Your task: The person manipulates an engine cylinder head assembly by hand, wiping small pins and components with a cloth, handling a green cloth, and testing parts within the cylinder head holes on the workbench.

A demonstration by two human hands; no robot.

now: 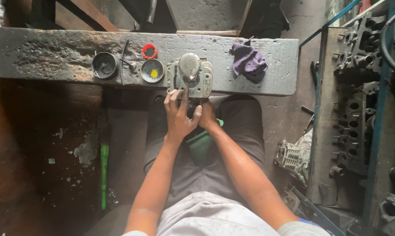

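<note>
Hands meet at the near edge of the table [40,54], pressed together on a small dark part that they mostly hide. Left hand [178,114] lies on top, its grip closed loosely about the part with fingers stretched forward to touch the metal housing [206,85]; right hand [207,117] is tucked beneath and beside it, and whether its grip is closed I cannot tell, though it seems to steady the same piece. Just beyond the fingertips the housing rests on the table with a rounded metal knob [189,64] standing on it. Left of the grip sit a tin with a yellow dab [152,71], a red ring [150,51] behind it, and farther left a black cup [104,65]. Right of the grip, a purple rag [249,62] lies crumpled. By the look of it, fitting or working the part against the housing is in hand; the move calls for fine alignment and firm fingertip pressure.
</note>
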